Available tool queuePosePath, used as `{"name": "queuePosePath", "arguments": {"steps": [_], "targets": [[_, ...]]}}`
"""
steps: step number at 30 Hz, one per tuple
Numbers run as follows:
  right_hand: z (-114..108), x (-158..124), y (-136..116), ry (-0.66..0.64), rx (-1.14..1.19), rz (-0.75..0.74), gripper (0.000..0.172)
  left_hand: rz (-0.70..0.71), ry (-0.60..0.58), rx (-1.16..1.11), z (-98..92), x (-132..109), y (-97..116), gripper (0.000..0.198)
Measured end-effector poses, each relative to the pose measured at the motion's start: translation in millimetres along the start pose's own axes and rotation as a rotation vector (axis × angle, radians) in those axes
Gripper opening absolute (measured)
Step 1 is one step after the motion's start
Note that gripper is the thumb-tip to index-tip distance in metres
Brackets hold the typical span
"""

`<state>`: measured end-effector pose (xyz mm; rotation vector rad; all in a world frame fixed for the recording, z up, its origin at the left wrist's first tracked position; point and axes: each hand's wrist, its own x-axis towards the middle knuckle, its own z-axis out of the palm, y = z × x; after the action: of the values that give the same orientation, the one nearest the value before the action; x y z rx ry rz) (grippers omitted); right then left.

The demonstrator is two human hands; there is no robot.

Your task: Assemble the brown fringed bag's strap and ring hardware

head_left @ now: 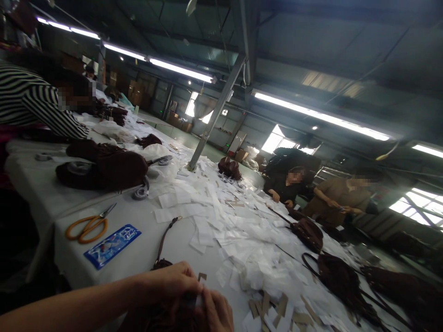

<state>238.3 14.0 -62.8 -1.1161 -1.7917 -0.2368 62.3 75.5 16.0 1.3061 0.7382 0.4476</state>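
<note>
My left hand (pixel 171 282) and my right hand (pixel 217 311) meet at the bottom edge, fingers closed and pinched together. Between them is a small pale piece (pixel 198 300) that I cannot make out. Under both hands lies a dark brown bag (pixel 162 319), mostly hidden. Its thin brown strap (pixel 165 240) runs away across the white table (pixel 145 249). A tan card scrap (pixel 202 276) lies just beyond my fingertips.
Orange-handled scissors (pixel 88 226) and a blue packet (pixel 112 246) lie to the left. White paper slips (pixel 242 230) cover the middle. Brown fringed bags (pixel 332 274) lie right, a brown heap (pixel 110 168) far left. A striped-sleeved person (pixel 34 103) and two seated people (pixel 294 184) work nearby.
</note>
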Motion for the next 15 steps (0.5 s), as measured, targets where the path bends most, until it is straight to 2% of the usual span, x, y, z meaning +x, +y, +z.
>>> {"name": "queuePosePath", "arguments": {"steps": [3,7,10,15], "targets": [[-0.1,0.4,0.4,-0.007,-0.049,-0.078,0.038,-0.091,0.070,0.024,2.1,5.5,-2.3,0.043],[-0.1,-1.2,2.2,-0.033,-0.146,-0.152,0.034,-0.103,0.132,0.081,3.9,11.3,-6.3,0.040],[0.7,-2.0,4.4,-0.108,-0.198,-0.149,0.030,-0.115,0.186,0.111,4.3,13.2,-7.9,0.038],[2.5,0.5,5.0,-0.241,-0.238,-0.090,0.036,-0.156,0.250,0.134,5.2,16.1,-8.3,0.030]]}}
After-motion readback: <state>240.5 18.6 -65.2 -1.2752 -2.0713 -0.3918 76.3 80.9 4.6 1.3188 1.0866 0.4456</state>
